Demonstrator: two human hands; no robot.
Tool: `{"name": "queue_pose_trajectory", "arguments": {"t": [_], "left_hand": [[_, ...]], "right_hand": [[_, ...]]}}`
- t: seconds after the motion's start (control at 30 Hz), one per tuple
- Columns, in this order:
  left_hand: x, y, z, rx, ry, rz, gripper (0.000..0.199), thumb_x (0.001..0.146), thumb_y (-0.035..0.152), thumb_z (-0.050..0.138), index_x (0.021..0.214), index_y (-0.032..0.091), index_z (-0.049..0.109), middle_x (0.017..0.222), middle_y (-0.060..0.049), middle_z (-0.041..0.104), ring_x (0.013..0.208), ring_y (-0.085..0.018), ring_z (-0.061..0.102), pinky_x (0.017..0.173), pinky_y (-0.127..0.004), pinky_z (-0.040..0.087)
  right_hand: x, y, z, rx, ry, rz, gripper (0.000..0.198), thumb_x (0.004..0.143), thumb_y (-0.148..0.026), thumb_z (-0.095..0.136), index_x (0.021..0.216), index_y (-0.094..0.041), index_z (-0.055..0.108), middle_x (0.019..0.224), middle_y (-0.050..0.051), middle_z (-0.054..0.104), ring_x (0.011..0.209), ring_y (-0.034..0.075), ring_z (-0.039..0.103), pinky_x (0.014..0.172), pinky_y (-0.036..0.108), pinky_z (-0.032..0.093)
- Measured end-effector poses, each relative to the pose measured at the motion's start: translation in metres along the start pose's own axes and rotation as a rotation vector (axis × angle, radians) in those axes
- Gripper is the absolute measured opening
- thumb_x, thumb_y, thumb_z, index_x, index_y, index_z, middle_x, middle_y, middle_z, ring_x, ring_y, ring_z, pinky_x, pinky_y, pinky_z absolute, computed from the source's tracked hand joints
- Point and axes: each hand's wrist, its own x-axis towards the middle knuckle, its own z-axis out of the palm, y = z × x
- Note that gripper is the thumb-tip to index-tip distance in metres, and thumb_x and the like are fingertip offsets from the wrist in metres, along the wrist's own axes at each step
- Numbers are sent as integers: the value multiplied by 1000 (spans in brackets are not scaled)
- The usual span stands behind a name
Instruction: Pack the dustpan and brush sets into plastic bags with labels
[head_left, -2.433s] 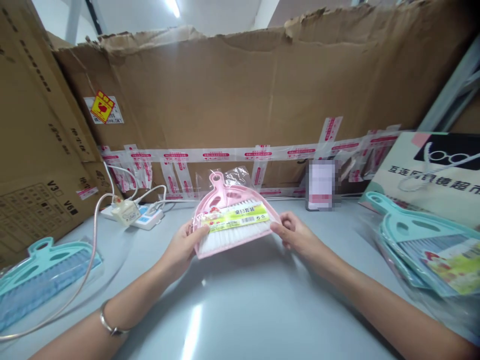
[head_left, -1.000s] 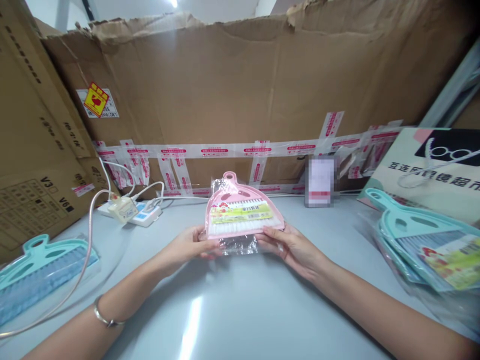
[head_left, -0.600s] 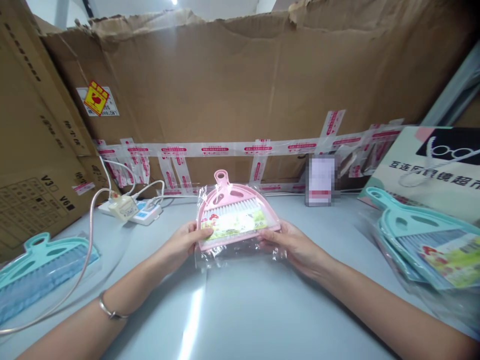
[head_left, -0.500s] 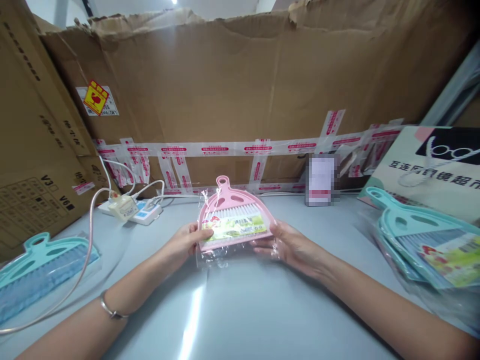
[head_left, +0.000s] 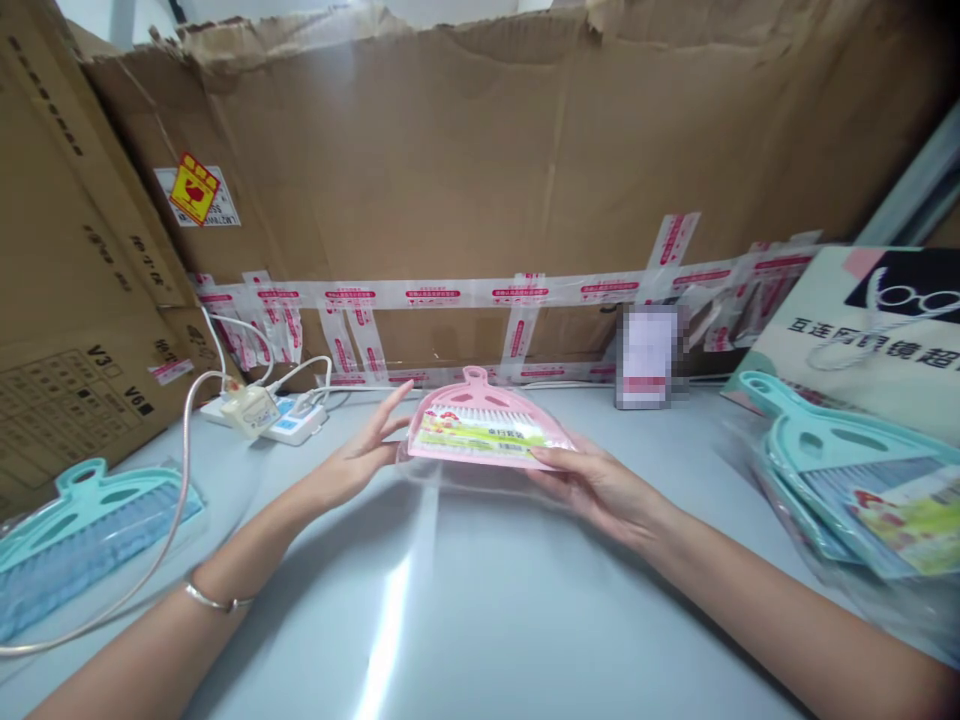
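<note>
A pink dustpan and brush set (head_left: 480, 430) in a clear plastic bag is held above the table, its handle pointing away from me and its face tilted back. White bristles and a green and yellow printed label show through the bag. My right hand (head_left: 592, 480) grips its right corner, thumb on top and fingers underneath. Beside the left edge, my left hand (head_left: 367, 450) is open with its fingers spread; whether a fingertip still touches the bag I cannot tell.
Bagged turquoise dustpan sets (head_left: 855, 480) lie stacked at the right, and another turquoise set (head_left: 90, 530) lies at the left. A power strip (head_left: 300, 420) with plugs and a cable stands back left. A phone (head_left: 646, 360) leans against the large cardboard box (head_left: 450, 180). A printed bag (head_left: 840, 310) stands back right.
My left hand has let go of the pink set's left side and spread its fingers. The set has tilted flatter and shifted slightly right in my right hand.
</note>
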Motion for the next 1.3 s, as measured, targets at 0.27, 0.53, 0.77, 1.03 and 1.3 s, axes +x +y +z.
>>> {"name": "queue_pose_trajectory", "arguments": {"t": [0.27,0.53,0.77,1.03,1.3], "left_hand": [[-2,-8,15,254,135,248,27,66,23,70,93,22,66,102,-7,62,100,-22,56,91,-37,41],[-8,0,31,55,473,114,10,67,29,68,69,20,68,92,-5,68,93,-22,59,77,-31,51],[-10,-5,34,121,478,217,7,72,25,65,76,20,67,107,-6,63,112,-23,50,94,-31,42],[-1,-19,41,-194,287,83,98,65,19,72,138,30,9,128,-10,49,105,-22,57,87,-35,49],[3,-28,30,-109,188,-90,38,59,27,75,92,14,61,87,-4,70,90,-22,64,85,-35,48]], "right_hand": [[-4,1,2,-215,-48,-184,92,67,-23,71,136,-42,14,115,1,59,90,16,63,81,32,52],[-3,-1,-18,-565,-422,-458,91,36,-65,72,115,-28,45,125,7,44,115,29,45,97,39,36],[-2,16,-11,-775,-84,-640,45,69,-36,68,107,-26,47,110,5,52,103,22,52,89,34,42],[0,15,1,-378,-111,-441,107,75,-32,64,136,-33,-24,101,2,67,86,18,64,84,39,48],[13,19,-11,-424,-104,-290,52,64,-42,71,110,-20,55,98,5,68,86,21,64,72,33,51]]}}
